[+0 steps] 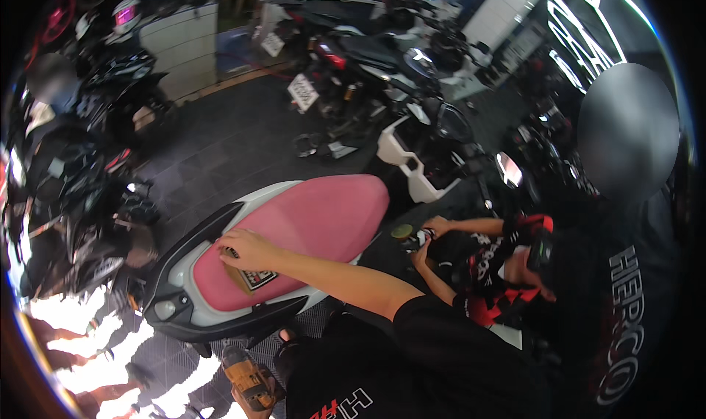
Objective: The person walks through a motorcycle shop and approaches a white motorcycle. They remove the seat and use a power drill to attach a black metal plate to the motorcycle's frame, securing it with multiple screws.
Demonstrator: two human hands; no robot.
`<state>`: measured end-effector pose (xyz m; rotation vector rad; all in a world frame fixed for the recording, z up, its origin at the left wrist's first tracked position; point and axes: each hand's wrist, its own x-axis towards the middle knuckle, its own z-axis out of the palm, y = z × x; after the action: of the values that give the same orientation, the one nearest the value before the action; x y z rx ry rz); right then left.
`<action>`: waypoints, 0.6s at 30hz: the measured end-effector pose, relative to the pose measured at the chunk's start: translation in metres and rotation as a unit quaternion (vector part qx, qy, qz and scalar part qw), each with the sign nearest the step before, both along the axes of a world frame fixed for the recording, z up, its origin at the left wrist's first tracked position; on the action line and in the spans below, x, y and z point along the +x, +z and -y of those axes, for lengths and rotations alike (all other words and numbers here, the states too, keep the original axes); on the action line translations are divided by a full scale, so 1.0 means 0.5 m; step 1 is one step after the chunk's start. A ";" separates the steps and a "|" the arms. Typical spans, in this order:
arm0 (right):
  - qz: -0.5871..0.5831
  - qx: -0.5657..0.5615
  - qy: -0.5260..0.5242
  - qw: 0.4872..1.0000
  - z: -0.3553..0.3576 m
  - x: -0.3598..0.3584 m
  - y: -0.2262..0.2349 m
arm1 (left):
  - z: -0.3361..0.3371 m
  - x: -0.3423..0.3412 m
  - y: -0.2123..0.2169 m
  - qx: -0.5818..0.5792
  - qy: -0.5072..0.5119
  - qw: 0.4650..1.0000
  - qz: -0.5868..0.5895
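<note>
A scooter with a long pink seat (312, 217) and white and black rear bodywork stands in front of me. My right hand (248, 250) reaches across to the seat's rear part, fingers curled down around a small dark thing I cannot make out. Beneath and beside that hand, a flat brown piece with a black-and-white label (259, 279) lies on the seat. Low at the left, my left hand (266, 398) is closed on a yellow and black cordless drill (248, 378), held beside the scooter's rear; its fingers are partly hidden.
At right, a crouching co-worker's hands (426, 244) work at the scooter's side, near a round yellowish thing (401, 231). Another person in black (625, 272) stands far right. Parked motorcycles (368, 51) line the back, others (73, 176) the left. Dark tiled floor (213, 136) lies between.
</note>
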<state>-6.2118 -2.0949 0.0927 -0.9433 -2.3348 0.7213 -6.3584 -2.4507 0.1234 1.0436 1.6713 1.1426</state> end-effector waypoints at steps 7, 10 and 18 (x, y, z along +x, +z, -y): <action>-0.265 -0.062 -0.508 0.817 0.035 0.509 0.049 | -0.142 0.013 0.027 -0.007 -0.086 0.988 -0.125; -0.336 -0.008 -0.628 0.702 0.009 0.730 -0.011 | -0.217 0.032 0.027 -0.048 -0.086 0.991 -0.091; -0.383 -0.131 -0.727 0.555 -0.067 1.161 -0.225 | -0.374 0.105 0.031 -0.146 -0.017 0.988 -0.043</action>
<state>-5.6312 -2.0614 -0.0199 -1.7251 -0.2098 0.4736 -6.3058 -2.2636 0.1389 0.9415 1.8169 0.8087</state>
